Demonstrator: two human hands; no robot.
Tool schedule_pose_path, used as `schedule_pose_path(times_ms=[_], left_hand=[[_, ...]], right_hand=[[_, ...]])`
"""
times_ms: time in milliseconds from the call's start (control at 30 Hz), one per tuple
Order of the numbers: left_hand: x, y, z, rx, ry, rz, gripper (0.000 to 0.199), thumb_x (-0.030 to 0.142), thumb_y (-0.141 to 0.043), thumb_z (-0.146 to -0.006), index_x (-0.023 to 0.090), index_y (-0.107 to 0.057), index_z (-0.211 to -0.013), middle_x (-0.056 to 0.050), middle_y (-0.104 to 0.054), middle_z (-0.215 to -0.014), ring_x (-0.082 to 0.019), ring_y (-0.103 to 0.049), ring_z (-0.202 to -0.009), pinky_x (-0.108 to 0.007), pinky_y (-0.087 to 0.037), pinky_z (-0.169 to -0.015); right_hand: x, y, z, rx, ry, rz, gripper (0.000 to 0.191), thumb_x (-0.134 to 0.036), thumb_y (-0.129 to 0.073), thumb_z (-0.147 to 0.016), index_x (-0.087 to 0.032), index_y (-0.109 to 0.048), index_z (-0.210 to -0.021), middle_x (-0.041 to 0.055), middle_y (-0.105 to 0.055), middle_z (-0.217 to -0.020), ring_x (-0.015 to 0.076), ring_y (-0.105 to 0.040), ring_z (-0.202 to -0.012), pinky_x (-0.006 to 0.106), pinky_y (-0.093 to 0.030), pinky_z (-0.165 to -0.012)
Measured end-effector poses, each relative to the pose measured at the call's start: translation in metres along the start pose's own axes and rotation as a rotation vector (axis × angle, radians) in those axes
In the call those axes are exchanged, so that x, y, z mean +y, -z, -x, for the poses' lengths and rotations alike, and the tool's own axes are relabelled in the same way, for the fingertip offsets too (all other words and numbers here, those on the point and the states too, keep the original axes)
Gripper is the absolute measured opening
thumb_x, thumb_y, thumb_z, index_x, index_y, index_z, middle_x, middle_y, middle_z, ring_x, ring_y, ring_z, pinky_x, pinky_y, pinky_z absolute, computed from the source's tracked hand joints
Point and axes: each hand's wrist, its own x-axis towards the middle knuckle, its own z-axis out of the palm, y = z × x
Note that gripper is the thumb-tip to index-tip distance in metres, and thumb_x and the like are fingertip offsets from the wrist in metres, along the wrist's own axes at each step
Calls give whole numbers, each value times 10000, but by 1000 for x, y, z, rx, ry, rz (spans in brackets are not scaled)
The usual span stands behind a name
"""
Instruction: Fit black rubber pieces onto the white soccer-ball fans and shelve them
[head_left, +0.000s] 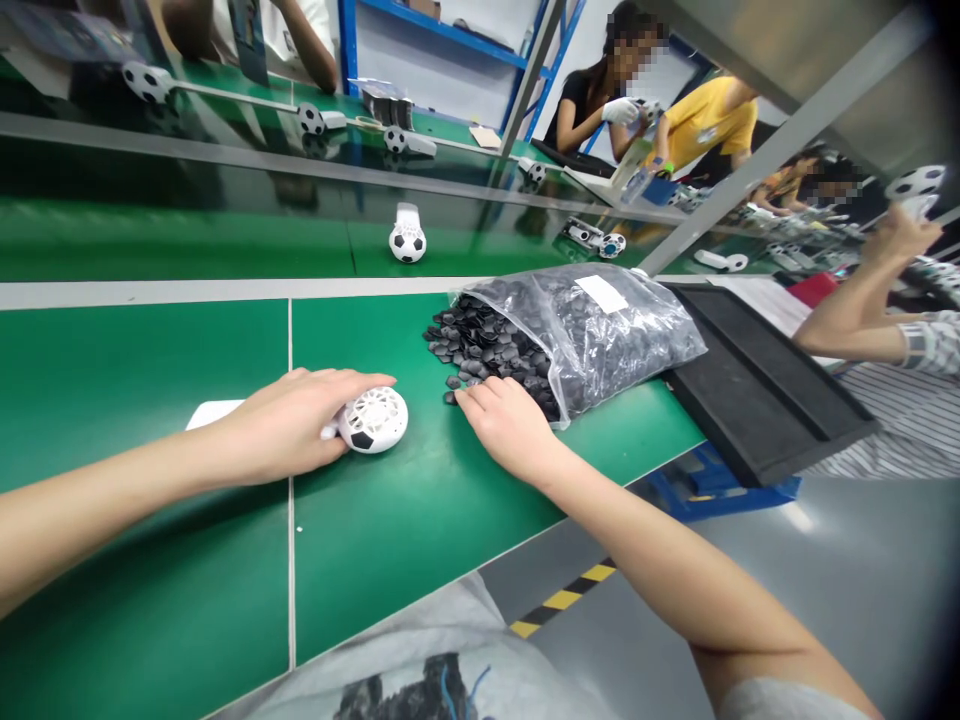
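My left hand is closed around a white football-patterned handheld fan, whose round head has an open grille and one black patch near its lower edge. The fan's pale handle shows behind the wrist, low over the green table. At the near edge of a pile of small flat black pieces, my right hand has its fingers bent and together. Its fingertips touch the loose pieces; whatever they pinch is hidden. The pile spills from the mouth of a clear plastic bag with a white label.
Behind the table's pale edge runs a green conveyor belt, carrying a football-patterned fan and an opened one. Right of the bag lies a black tray. A slanted metal post crosses the right. Several co-workers sit beyond and at right.
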Motion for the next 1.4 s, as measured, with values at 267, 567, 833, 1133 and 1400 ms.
schedule_pose_path(times_ms=[267,567,833,1133,1400], left_hand=[[5,5,6,12,37,-81,678,107,-416,-712,376,-330,-1328,7,-560,-1187,-250,-487,-1023,-364,-335,-838],[0,10,6,-45,1,-71,670,208,-483,-726,344,-294,-1354,-28,-558,-1159,-266,-452,-1049,-387,-320,-886],[22,1,3,98,98,-13,820,726,-515,-633,198,-457,-1258,-79,-612,-1078,-294,-483,-1024,-449,-285,-940],[27,-3,5,156,108,-14,605,618,-503,-719,210,-515,-1165,-70,-619,-1032,-281,-502,-979,-457,-301,-927],[17,3,0,127,-14,27,401,470,-500,-765,204,-542,-1063,-61,-612,-1002,-264,-515,-952,-416,-365,-858]], right_hand=[[-1,5,-4,287,-96,-575,251,-152,-406,-896,-166,-607,-1045,74,-646,-962,169,-596,-890,309,-475,-778],[-33,29,-18,246,25,-942,53,-155,-592,-804,-173,-642,-799,7,-685,-809,114,-621,-776,220,-467,-731],[-38,22,-30,359,273,-628,153,-149,-474,-874,-175,-622,-903,49,-653,-882,151,-572,-791,288,-390,-686],[-31,11,-40,371,91,-933,284,-378,-656,-744,-183,-517,-897,37,-558,-878,142,-523,-805,264,-441,-716],[-34,10,-45,199,-49,-996,287,-379,-626,-769,-199,-506,-957,28,-555,-981,121,-558,-776,260,-464,-704]])
